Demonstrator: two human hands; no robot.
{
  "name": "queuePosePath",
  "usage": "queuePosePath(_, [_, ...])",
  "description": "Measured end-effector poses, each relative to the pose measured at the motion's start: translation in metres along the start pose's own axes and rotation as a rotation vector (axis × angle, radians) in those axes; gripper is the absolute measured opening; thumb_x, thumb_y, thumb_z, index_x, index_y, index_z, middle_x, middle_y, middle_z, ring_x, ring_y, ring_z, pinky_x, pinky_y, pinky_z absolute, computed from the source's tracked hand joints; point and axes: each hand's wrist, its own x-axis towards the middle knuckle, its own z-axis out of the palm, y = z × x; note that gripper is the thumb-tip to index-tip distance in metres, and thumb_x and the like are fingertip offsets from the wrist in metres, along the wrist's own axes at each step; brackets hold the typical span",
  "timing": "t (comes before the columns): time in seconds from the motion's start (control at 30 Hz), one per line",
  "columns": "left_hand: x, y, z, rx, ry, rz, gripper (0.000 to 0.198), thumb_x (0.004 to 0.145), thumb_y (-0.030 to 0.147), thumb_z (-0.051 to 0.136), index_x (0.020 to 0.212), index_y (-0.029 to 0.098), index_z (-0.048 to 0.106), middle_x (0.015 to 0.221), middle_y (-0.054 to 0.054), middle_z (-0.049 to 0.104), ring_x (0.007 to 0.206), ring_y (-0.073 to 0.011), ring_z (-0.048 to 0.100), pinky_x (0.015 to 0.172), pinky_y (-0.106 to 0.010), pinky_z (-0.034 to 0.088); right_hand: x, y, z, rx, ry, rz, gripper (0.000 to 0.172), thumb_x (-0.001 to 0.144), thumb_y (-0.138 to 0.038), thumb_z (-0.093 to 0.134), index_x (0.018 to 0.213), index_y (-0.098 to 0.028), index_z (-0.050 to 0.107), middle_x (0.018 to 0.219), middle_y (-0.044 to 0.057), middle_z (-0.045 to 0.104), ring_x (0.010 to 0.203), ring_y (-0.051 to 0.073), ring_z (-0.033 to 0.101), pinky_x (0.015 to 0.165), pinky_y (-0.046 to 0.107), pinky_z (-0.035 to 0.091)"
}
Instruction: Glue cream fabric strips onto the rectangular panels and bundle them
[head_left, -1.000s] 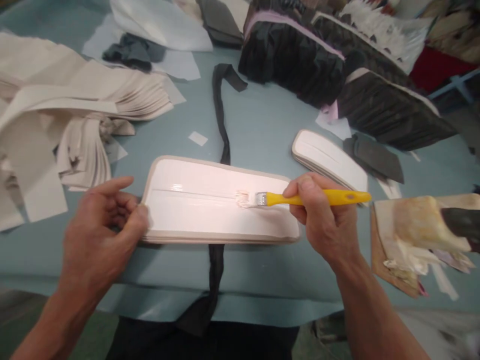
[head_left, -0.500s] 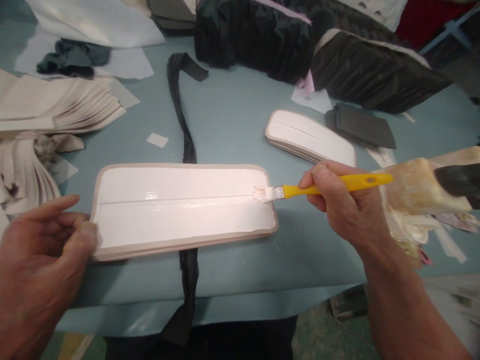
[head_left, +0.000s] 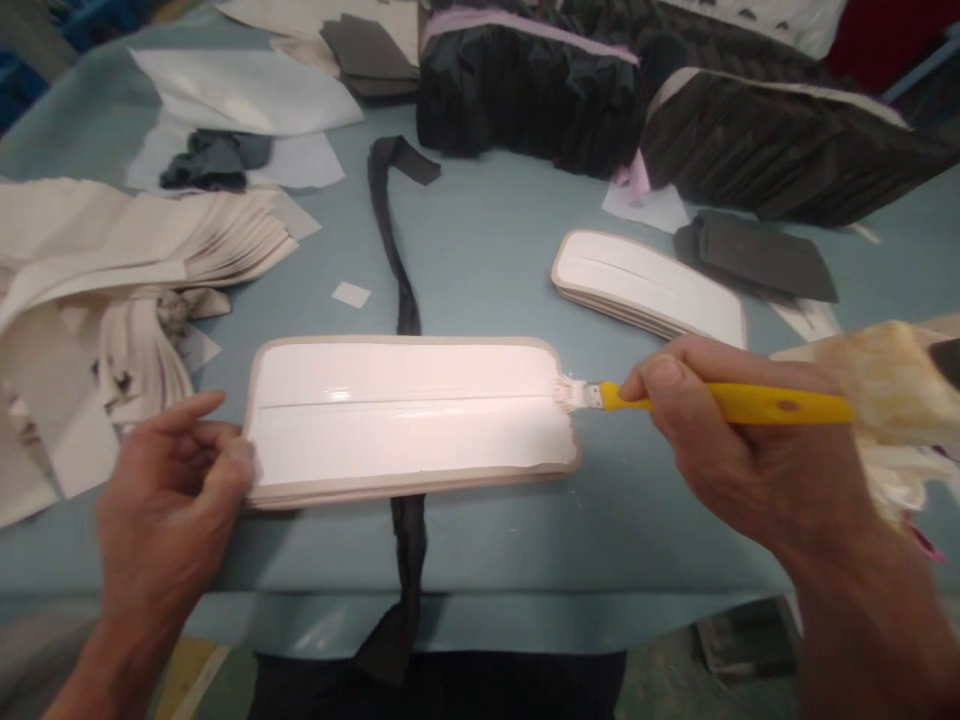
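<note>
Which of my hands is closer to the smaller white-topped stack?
Right. Your right hand, holding the yellow brush, is just in front of the smaller stack; your left hand is farther off, at the left end of the large stack.

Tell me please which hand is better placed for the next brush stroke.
Probably the right hand: it holds the yellow-handled brush, bristles at the right edge of the white rounded panel. The left hand touches the opposite end.
</note>
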Motion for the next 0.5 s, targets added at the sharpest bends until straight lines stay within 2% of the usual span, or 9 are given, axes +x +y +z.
queuePosePath(0.07, [-0.003,0.003,0.0,-0.114,-0.053,-0.021,0.056,0.072,0.035,0.07,0.125,0.016,0.063,0.075,0.005,0.06,0.062,-0.0123,0.055,0.058,-0.025,0.044,-0.001,-0.011,0.006,-0.061,0.013,-0.049,0.036,0.105,-0.035,0.053,0.071,-0.025,0.06,0.05,-0.005,0.041,0.042,0.011,0.036,0.046,0.032,0.027])
queuePosePath(0.2, [-0.007,-0.003,0.001,-0.146,-0.091,-0.025,0.055,0.081,0.036,0.067,0.131,0.014,0.059,0.078,0.004,0.058,0.062,-0.0116,0.052,0.057,-0.026,0.043,0.001,-0.037,0.027,-0.095,0.001,-0.112,0.039,0.105,-0.038,0.053,0.068,-0.026,0.058,0.051,-0.004,0.046,0.041,0.012,0.042,0.049,0.033,0.03])
queuePosePath(0.3, [-0.009,-0.006,0.001,-0.166,-0.097,-0.015,0.053,0.083,0.035,0.066,0.132,0.015,0.058,0.079,0.004,0.058,0.064,-0.0113,0.052,0.059,-0.025,0.044,0.007,-0.062,0.043,-0.048,-0.016,-0.145,0.035,0.105,-0.037,0.052,0.073,-0.026,0.061,0.053,-0.005,0.051,0.041,0.011,0.047,0.05,0.032,0.034])
queuePosePath(0.5, [-0.013,-0.007,0.002,-0.205,-0.113,-0.017,0.05,0.084,0.031,0.063,0.132,0.018,0.058,0.08,0.005,0.057,0.064,-0.0109,0.052,0.061,-0.025,0.045,0.017,-0.103,0.071,0.078,-0.058,-0.16,0.037,0.107,-0.034,0.05,0.073,-0.025,0.059,0.056,-0.003,0.054,0.044,0.012,0.045,0.051,0.031,0.037])
